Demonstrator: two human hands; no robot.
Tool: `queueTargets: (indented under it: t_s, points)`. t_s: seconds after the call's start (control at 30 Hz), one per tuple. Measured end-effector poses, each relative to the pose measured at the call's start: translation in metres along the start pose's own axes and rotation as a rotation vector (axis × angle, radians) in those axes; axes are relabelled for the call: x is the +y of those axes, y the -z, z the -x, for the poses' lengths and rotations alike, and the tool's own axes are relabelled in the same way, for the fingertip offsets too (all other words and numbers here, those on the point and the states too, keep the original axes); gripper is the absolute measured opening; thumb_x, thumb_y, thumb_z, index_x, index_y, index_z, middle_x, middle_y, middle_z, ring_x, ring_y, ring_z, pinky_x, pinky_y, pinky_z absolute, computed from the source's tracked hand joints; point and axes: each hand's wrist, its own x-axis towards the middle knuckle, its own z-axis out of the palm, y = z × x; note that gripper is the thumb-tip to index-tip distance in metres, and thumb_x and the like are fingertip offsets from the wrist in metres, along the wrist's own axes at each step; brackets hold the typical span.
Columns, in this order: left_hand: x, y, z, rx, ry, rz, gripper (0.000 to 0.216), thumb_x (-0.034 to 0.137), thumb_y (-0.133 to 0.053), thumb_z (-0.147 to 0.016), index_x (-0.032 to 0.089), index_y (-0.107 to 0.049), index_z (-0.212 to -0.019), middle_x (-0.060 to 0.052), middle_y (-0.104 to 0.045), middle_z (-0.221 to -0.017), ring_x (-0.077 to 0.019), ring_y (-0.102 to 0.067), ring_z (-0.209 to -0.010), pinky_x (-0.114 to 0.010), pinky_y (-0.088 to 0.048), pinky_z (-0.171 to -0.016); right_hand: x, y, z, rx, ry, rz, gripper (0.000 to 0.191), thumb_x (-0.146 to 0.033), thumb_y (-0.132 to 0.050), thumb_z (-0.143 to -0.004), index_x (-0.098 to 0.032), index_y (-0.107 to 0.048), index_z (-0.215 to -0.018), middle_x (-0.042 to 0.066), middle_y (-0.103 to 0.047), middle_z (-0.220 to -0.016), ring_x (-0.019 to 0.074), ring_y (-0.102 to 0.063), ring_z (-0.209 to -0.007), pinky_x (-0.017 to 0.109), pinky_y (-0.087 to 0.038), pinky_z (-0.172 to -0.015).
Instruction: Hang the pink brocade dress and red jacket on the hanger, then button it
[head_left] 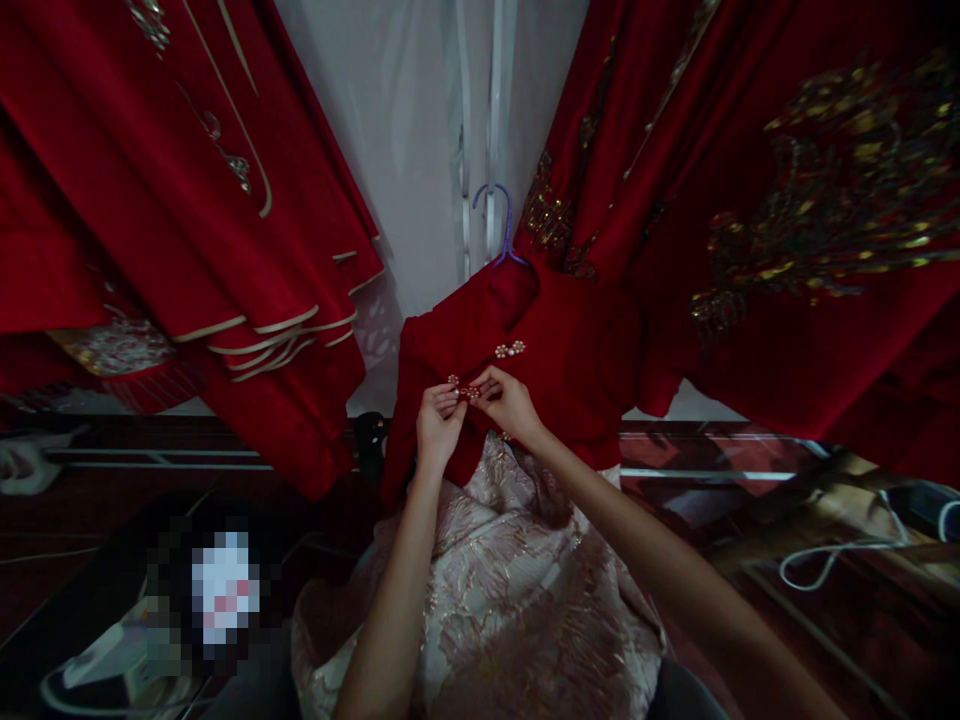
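Observation:
A dark red jacket (570,350) hangs in front of me on a purple hanger (501,225), above a pale pink brocade skirt (517,590). Its front has pearl knot fastenings; one pearl fastening (510,349) sits near the collar. My left hand (439,420) and my right hand (506,400) meet at a lower pearl fastening (466,390), both with fingers pinched on it. My bare forearms reach up over the skirt.
More red garments hang on both sides: one with cream trim (225,230) at left, one with gold embroidery (810,210) at right. A white wall (420,130) is behind. A dark glossy floor (750,500) with a white cable (825,565) lies at right.

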Motion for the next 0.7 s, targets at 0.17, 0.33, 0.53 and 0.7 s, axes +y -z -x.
queueTargets:
  t_s: [0.17,0.33,0.53,0.7]
  points:
    - [-0.0004,-0.0013,-0.0008,-0.016,0.050,0.077,0.026,0.009,-0.067,-0.064,0.014,-0.060,-0.089,-0.007,-0.066,-0.089,-0.0141,-0.064,-0.082,-0.032,-0.050,-0.084,0.0017,-0.0026,-0.0002,0.020,-0.007,-0.013,0.012,-0.016,-0.061,-0.070,-0.020,-0.060,-0.081,-0.001,-0.063,-0.078,0.0101,-0.059,-0.068,0.022,-0.048,-0.065]
    - [-0.0036,0.0002,-0.0050,-0.013,0.068,0.090,0.026,0.009,-0.066,-0.063,0.013,-0.062,-0.089,-0.008,-0.068,-0.090,-0.0141,-0.065,-0.082,-0.033,-0.050,-0.087,0.0040,-0.0014,-0.0002,0.004,-0.011,-0.027,0.011,-0.019,-0.062,-0.072,-0.020,-0.062,-0.083,-0.001,-0.065,-0.077,0.0107,-0.061,-0.069,0.023,-0.049,-0.066]
    - [-0.0008,-0.0012,-0.0044,-0.019,0.067,0.095,0.024,0.015,-0.070,-0.062,0.012,-0.065,-0.085,-0.008,-0.070,-0.086,-0.0147,-0.066,-0.079,-0.033,-0.051,-0.085,0.0022,-0.0028,-0.0018,0.031,-0.012,-0.019,0.010,-0.020,-0.063,-0.071,-0.020,-0.063,-0.081,0.000,-0.066,-0.078,0.0109,-0.061,-0.068,0.024,-0.049,-0.066]
    - [0.0030,0.0023,-0.0043,-0.024,0.031,0.029,0.022,0.021,-0.072,-0.063,0.012,-0.067,-0.083,-0.008,-0.071,-0.081,-0.0154,-0.067,-0.075,-0.033,-0.053,-0.081,-0.0028,-0.0023,-0.0026,-0.017,-0.020,-0.004,0.008,-0.022,-0.064,-0.071,-0.020,-0.065,-0.079,0.000,-0.067,-0.075,0.0115,-0.062,-0.066,0.024,-0.050,-0.065]
